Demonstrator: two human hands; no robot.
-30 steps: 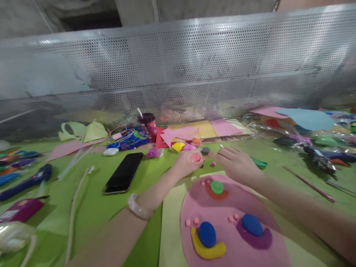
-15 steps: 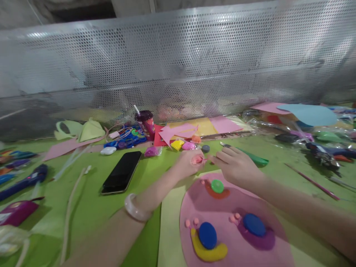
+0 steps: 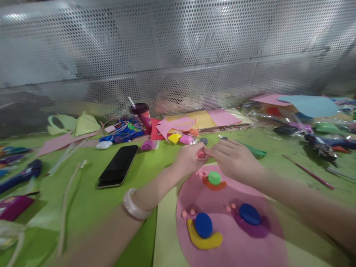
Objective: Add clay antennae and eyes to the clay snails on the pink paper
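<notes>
your left hand (image 3: 190, 158) is curled shut around a small lump of pink clay (image 3: 200, 155), which peeks out at your fingertips. your right hand (image 3: 235, 159) reaches in from the other side, fingers stretched out flat, with their tips right against the clay. whether those fingers actually pinch it cannot be told, as the spot is small and blurred. the clay sits in the air between your two hands, just above the far edge of the pink paper (image 3: 236, 248).

on that paper, right below your hands, lies a clay snail with a green shell (image 3: 214, 178). nearer to you are two more, a yellow snail (image 3: 204, 239) and a purple snail (image 3: 254, 228), each with a blue shell. the pink paper rests on a pale yellow-green sheet (image 3: 164, 237).

a white bracelet (image 3: 134, 205) circles your left wrist. left of that arm a black phone (image 3: 118, 170) lies flat on the green table (image 3: 91, 207). beyond it a dark cup (image 3: 142, 118) with a straw stands by the perforated metal screen (image 3: 194, 55).
</notes>
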